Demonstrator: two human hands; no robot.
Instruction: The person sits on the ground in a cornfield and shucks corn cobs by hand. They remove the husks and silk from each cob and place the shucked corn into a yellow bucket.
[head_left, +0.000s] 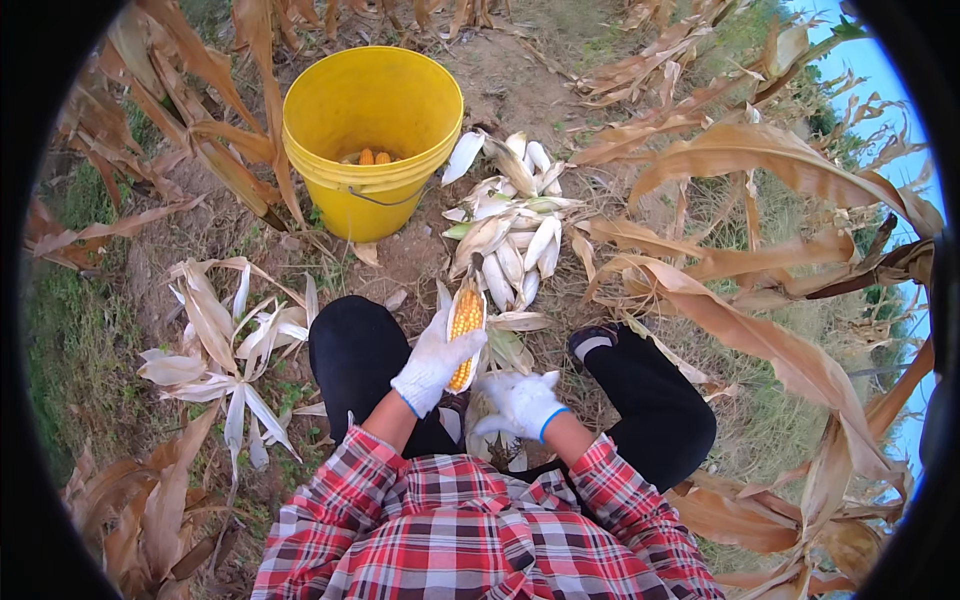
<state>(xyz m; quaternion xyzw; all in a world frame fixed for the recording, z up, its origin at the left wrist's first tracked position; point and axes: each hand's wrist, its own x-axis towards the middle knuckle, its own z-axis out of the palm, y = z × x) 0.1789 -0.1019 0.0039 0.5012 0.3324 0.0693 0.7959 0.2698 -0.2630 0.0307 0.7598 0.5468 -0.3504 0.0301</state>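
Observation:
My left hand (435, 365), in a white knit glove with a blue cuff edge, grips a partly husked ear of corn (467, 322). Orange-yellow kernels show along its open side, while pale husk still wraps the edges. Just below and to the right, my right hand (517, 405) wears a matching glove. Its fingers are spread near loose husk between my legs; whether they touch that husk is unclear. Past my hands lies a heap of ears in dry husks (517, 225). Beside the heap stands a yellow plastic bucket (360, 199) with a wire handle and a few bare orange ears (374, 157) at its bottom.
Stripped husks (232, 360) lie spread on the ground at the left. Dry corn stalks and leaves (750, 300) arch in from the right, and more stalks (217, 97) stand at the upper left. My bent knees (360, 352) flank the work area on bare soil.

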